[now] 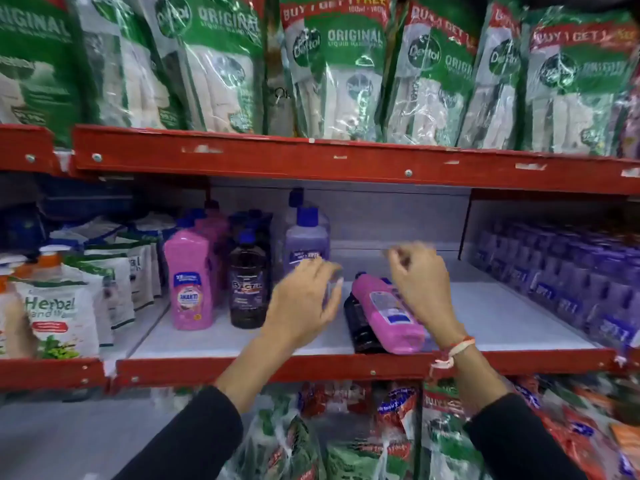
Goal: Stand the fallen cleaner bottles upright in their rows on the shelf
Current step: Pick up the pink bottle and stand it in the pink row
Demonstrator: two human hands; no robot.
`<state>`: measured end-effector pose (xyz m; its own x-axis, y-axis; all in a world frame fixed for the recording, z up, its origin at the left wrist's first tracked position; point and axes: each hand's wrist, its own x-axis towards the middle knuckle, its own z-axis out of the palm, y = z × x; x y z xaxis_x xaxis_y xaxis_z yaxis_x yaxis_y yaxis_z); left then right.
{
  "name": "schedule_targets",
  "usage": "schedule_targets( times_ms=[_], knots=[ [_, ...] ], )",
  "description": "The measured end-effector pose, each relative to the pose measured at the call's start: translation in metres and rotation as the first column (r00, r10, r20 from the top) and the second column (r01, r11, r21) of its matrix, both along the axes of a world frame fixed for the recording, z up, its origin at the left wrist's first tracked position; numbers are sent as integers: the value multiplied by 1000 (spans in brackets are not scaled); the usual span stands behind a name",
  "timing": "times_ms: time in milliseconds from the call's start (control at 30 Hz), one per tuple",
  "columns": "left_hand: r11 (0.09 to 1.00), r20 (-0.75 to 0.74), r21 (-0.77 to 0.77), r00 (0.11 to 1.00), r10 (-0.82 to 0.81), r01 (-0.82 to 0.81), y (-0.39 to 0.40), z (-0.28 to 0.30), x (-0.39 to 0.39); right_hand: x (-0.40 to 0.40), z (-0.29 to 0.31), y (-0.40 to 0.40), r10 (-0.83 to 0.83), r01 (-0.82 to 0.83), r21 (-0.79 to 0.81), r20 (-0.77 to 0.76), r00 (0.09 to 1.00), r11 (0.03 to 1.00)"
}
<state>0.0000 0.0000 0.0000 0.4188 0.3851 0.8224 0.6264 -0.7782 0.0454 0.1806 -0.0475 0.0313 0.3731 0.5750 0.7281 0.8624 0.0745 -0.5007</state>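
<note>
Both hands hover, left (304, 299) loosely spread, right (419, 282) curled, empty; pink bottle (388, 311) lies cap rearward.

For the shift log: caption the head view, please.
Both hands reach over a pink bottle and a dark bottle lying fallen on the shelf.

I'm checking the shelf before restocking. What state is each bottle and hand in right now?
Pink bottle: upright, front of its row.
Dark bottle: upright, beside it.
Lavender bottle: upright, behind the left hand.
Fallen pink bottle: lying on its side.
Fallen dark bottle: lying under it.
Left hand: blurred, grip unclear.
Right hand: above the fallen bottles, holding nothing visible.
</note>
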Motion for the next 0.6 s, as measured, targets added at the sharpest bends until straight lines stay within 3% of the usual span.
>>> schedule_targets(
  times_ms=[67,100,133,167,200,233,267,400,500,600],
  knots=[
    [952,-105,-285,991,87,-114,-6,-12,15,14,-11,0,-70,42,-307,-82,994,951],
    [876,-137,-464,988,78,-133,-3,-21,23,25,-20,1,-98,44,-432,-104,990,901],
    [732,-97,-675,995,35,-92,-2,-20,28,29,-23,-3,-105,16,-558,-126,986,830],
    [537,63,-842,998,2,52,1,-20,27,28,-28,-2,-70,-54,-605,-179,981,794],
    [301,268,-921,963,28,248,38,-24,76,69,-28,37,-80,-69,-646,-199,977,760],
    [138,363,-926,928,85,350,51,-25,88,81,-30,49,-67,-105,-646,-236,970,756],
    [66,405,-914,909,102,400,53,-16,87,83,-26,52,-58,-146,-650,-282,958,746],
    [-55,325,-943,945,43,327,54,-13,97,86,-30,51,4,-303,-623,-434,901,721],
    [-58,303,-951,953,16,303,53,-10,101,87,-33,47,34,-377,-586,-511,859,717],
    [-67,371,-926,928,37,372,52,-13,97,86,-38,39,66,-453,-533,-593,803,715]
  ],
)
